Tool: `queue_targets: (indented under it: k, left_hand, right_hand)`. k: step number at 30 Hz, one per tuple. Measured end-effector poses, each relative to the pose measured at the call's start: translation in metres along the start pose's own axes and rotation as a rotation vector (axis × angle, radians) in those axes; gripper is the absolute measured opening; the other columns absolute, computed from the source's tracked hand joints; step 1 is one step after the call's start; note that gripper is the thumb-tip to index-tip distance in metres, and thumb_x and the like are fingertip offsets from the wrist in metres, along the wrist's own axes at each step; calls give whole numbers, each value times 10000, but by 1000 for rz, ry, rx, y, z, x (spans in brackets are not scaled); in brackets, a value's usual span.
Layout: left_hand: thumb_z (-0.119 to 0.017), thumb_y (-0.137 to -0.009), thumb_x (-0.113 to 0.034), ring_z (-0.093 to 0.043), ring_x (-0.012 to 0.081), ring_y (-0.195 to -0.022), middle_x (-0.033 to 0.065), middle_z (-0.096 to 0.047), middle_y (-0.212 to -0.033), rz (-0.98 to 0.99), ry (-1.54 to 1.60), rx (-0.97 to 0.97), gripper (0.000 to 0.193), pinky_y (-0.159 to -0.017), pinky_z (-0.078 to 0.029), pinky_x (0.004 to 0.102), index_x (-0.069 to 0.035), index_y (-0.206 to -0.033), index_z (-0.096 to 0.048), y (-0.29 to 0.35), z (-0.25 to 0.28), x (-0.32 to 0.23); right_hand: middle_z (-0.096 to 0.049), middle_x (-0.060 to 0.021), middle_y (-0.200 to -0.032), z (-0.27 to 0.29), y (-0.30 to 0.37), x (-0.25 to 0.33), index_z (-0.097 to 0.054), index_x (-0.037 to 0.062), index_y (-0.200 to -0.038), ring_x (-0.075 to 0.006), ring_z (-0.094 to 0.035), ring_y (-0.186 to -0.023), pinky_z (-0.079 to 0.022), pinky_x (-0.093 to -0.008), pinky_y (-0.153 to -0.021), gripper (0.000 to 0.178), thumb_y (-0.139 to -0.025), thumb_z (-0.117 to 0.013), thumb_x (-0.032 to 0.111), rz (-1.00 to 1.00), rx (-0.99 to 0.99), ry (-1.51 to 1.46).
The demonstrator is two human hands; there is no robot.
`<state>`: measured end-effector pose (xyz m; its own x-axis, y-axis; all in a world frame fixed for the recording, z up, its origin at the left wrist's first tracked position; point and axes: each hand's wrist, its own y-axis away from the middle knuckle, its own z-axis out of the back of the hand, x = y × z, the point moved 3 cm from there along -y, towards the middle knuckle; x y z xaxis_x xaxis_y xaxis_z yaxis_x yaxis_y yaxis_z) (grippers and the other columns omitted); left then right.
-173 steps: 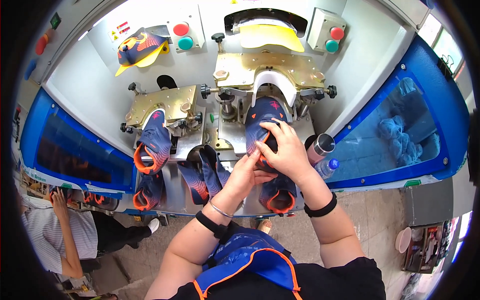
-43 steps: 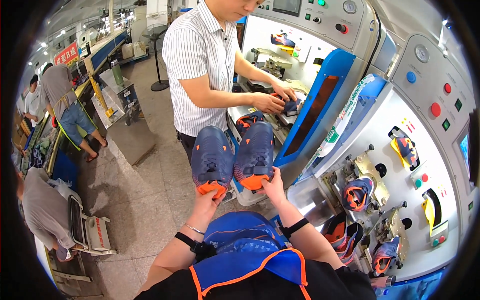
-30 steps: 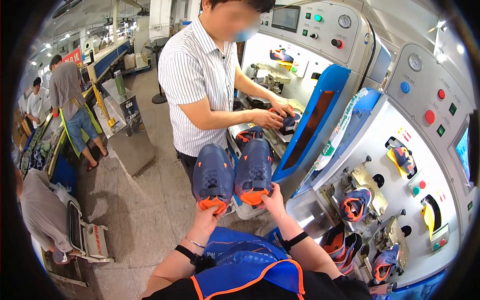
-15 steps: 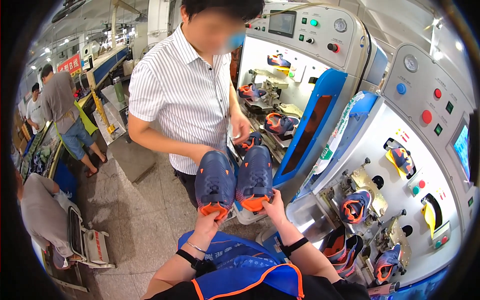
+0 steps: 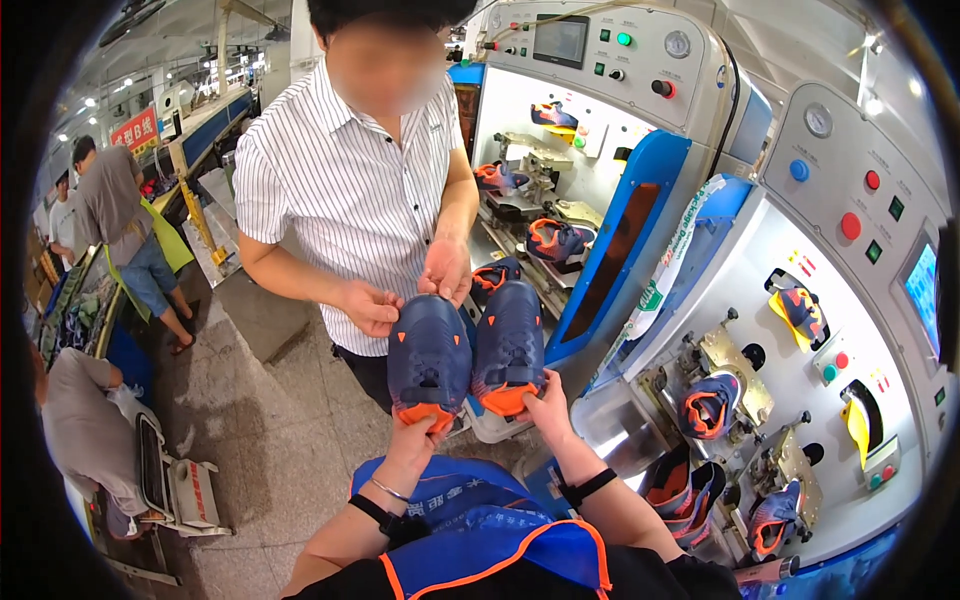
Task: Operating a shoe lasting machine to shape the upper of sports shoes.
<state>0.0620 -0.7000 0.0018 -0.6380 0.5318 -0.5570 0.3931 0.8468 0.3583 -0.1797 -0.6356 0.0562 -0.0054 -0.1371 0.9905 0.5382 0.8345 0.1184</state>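
Showing dark-blue tops, with toes pointing up the frame, the left shoe [image 5: 428, 350] and the right shoe [image 5: 510, 335] are held just beside each other near the centre. Gripping the first by its orange heel collar is the left hand [image 5: 412, 445]; the right hand [image 5: 548, 408] pinches the second by its heel. Holding them well, I judge, calls for even, light pressure on both collars so neither creases, with toes level and wrists straight. Above the left shoe's toe, a co-worker's nearer hand [image 5: 370, 308] and farther hand [image 5: 447, 270] have bent fingers; whether they touch it I cannot tell, so that toe is best left unobstructed. Farther right, another dark-blue shoe [image 5: 708, 405] sits at a brass-coloured fixture [image 5: 740, 350] in a grey-panelled machine [image 5: 850, 190]; a seated person [image 5: 85, 410] occupies the lower left.
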Motion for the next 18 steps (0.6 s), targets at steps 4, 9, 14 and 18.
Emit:
queue_targets:
  k: [4,9,14,18]
  left_hand:
    - [-497,-877,126,-562,343,-1141,134,-476,-1295,-18,-41,21,553,-907,-553,507,-177,-1320,-361,10,-20,-10]
    - [-522,-884,112,-571,328,-1128,130,-479,-1287,-22,-52,49,501,-895,-565,478,-137,-1292,-373,23,-35,-13]
    - [-519,-883,114,-579,316,-1116,120,-482,-1285,-7,-86,89,507,-886,-570,476,-149,-1293,-378,21,-37,-9]
    - [-516,-866,128,-593,309,-1098,122,-482,-1274,-14,-82,118,574,-864,-578,457,-171,-1320,-332,20,-38,-3]
  right_hand:
    - [-552,-151,-1124,5,-10,3,-343,25,-1259,-262,-676,-834,-591,-331,-582,443,-846,-502,0,10,-71,-356]
    - [-522,-176,-1172,22,-11,0,-282,47,-1325,-271,-666,-863,-599,-359,-567,509,-862,-481,-23,28,-114,-291]
    - [-522,-174,-1172,20,-2,3,-262,47,-1351,-280,-660,-874,-612,-365,-579,554,-850,-488,-25,70,-111,-268]
    - [-521,-176,-1176,30,-1,0,-278,54,-1332,-285,-650,-920,-611,-366,-562,543,-838,-490,-25,57,-126,-239]
